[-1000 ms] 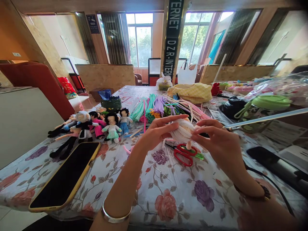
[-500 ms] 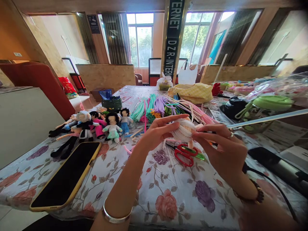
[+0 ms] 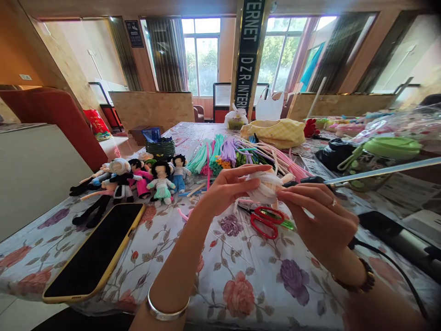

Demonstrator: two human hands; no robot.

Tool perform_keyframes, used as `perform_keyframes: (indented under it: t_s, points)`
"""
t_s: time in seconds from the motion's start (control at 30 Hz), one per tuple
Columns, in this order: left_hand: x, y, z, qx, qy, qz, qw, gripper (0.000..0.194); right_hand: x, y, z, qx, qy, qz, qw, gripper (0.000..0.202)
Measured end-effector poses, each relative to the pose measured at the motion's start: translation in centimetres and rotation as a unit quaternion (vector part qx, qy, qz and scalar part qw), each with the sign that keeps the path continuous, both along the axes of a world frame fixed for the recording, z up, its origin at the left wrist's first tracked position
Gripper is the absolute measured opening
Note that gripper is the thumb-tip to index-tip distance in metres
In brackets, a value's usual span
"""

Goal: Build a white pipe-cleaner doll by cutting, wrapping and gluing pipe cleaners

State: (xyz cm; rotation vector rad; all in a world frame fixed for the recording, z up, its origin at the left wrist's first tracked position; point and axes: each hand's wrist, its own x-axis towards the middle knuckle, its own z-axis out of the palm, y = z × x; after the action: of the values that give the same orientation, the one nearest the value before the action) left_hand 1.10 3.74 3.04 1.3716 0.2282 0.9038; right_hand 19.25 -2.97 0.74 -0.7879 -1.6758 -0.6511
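Note:
Between my hands, above the table, is a small fuzzy doll [image 3: 264, 189] with white strands wrapped round it and peach parts sticking out at its right. My left hand [image 3: 231, 186] is closed round its left side, thumb and fingers pressed on the white strands. At the doll's right edge, my right hand [image 3: 315, 214] pinches with thumb and fingertips; exactly what part lies in the pinch is hidden. Below the doll, red-handled scissors [image 3: 265, 223] lie on the flowered tablecloth [image 3: 237, 257], with a green-handled tool [image 3: 287, 224] partly under them.
Several finished dolls [image 3: 161, 181] sit at the left, behind a phone [image 3: 94, 253] in a yellow case. Bundles of coloured pipe cleaners [image 3: 220, 151] lie beyond my hands. A pale glue stick [image 3: 382, 170] juts in from the right, near a green-lidded jar [image 3: 389, 149].
My right hand has shifted slightly right and turned, its fingertips lower on the doll's edge. More of the peach part at the doll's right shows now. My left hand stays nearly still.

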Motion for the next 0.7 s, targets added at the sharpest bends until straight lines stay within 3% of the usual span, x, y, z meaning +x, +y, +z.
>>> perform_keyframes:
  t_s: [0.37, 0.7]
  points:
    - [0.02, 0.20, -0.27, -0.003, -0.003, -0.010, 1.000, 0.030, -0.10, -0.15, 0.22, 0.000, 0.005, 0.031, 1.000, 0.026]
    - [-0.15, 0.04, -0.15, -0.022, 0.010, -0.011, 1.000, 0.035, 0.09, 0.05, 0.12, -0.007, 0.012, 0.018, 1.000, 0.025]
